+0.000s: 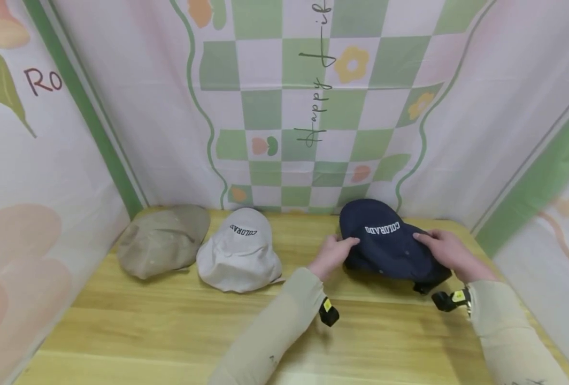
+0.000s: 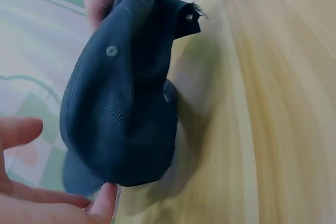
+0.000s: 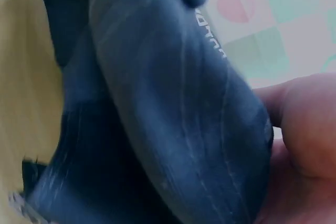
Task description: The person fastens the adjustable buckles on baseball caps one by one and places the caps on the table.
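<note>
A navy baseball cap [image 1: 385,246] with white COLORADO lettering is between the two hands at the right of the wooden table, its brim toward the back wall. My left hand [image 1: 333,254] holds its left side near the brim, thumb on top. On the other side my right hand [image 1: 450,251] grips the cap's edge, thumb over the fabric and fingers mostly hidden behind it. In the left wrist view the cap's back strap [image 2: 188,20] sticks out above the tabletop. The right wrist view shows the cap's fabric [image 3: 173,108] close up against the right hand [image 3: 304,140].
A white cap [image 1: 238,254] with dark lettering rests left of centre on the table [image 1: 169,331]. Beside it, farther left, lies a beige cap [image 1: 161,243]. A checkered curtain [image 1: 299,107] hangs along the back, with printed curtains at both sides.
</note>
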A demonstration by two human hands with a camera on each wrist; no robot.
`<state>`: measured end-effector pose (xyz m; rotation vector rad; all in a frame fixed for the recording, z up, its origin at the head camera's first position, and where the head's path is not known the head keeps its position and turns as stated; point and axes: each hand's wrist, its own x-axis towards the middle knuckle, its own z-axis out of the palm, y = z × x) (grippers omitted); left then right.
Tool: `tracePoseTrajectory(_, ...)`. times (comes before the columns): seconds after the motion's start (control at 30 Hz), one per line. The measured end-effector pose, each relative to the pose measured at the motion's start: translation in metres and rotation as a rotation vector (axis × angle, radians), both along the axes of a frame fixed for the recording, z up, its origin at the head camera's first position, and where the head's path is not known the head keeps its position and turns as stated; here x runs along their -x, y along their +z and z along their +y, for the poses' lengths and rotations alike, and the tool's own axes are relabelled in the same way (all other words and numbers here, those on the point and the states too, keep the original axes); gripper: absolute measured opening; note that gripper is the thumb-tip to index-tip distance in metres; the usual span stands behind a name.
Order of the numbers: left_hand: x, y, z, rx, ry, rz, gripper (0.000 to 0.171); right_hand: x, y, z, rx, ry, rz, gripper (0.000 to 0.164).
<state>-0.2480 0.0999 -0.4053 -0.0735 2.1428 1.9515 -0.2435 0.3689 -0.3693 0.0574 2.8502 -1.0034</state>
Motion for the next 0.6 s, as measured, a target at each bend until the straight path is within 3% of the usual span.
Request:
tracePoseTrajectory(0.1, 0.001, -0.001, -0.006, -0.032, 0.001, 0.007, 0.058, -0.001, 0.005, -0.006, 0.033, -0.021, 0.043, 0.054)
tracePoseTrajectory(0.23, -0.001, -0.008, -0.017, -0.014, -0.056, 0.033, 0.048, -0.003, 0.012, -0.016, 0.06, -0.032, 0.072, 0.046)
tracePoseTrajectory(0.47, -0.008, -0.008, -0.038, 0.007, -0.166, 0.063, 0.036, -0.005, 0.021, -0.027, 0.068, -0.047, 0.062, 0.05)
tracePoseTrajectory(0.6, -0.012, -0.004, -0.047, 0.006, -0.176, 0.079, 0.029, -0.006, 0.022, -0.031, 0.086, -0.045, 0.048, 0.055)
